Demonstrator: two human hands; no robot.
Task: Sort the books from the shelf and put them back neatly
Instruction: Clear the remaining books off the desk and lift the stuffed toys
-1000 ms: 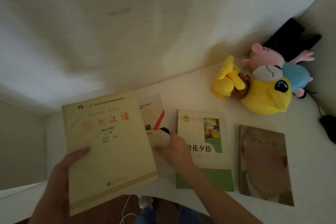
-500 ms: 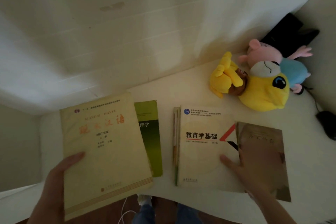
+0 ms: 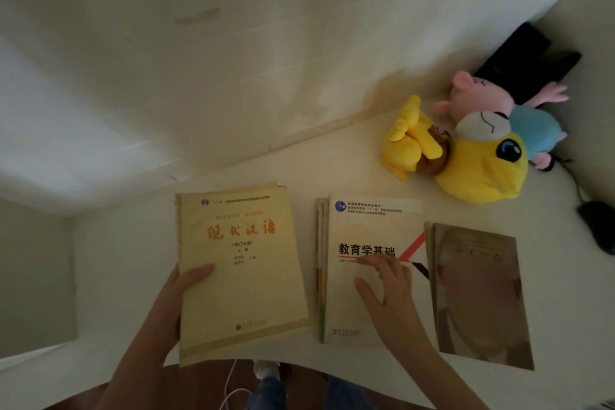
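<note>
Left grip [image 3: 173, 303] clamps yellow book [image 3: 243, 280], long axis pointing away; right grip [image 3: 389, 289] spread flat on white book [image 3: 366, 226]; toys [image 3: 479, 173] beyond.

grammar book [image 3: 253, 293] left | pedagogy book [image 3: 366, 230] centre | portrait book [image 3: 479, 293] right | toys [image 3: 479, 170] behind

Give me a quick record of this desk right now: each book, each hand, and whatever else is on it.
yellow book: leftmost, held at its left edge
left hand: grips the yellow book, thumb on cover
white book: middle, tops a stack
right hand: fingers rest on the white book
brown book: rightmost, untouched
plush toys: back right of the table
</note>
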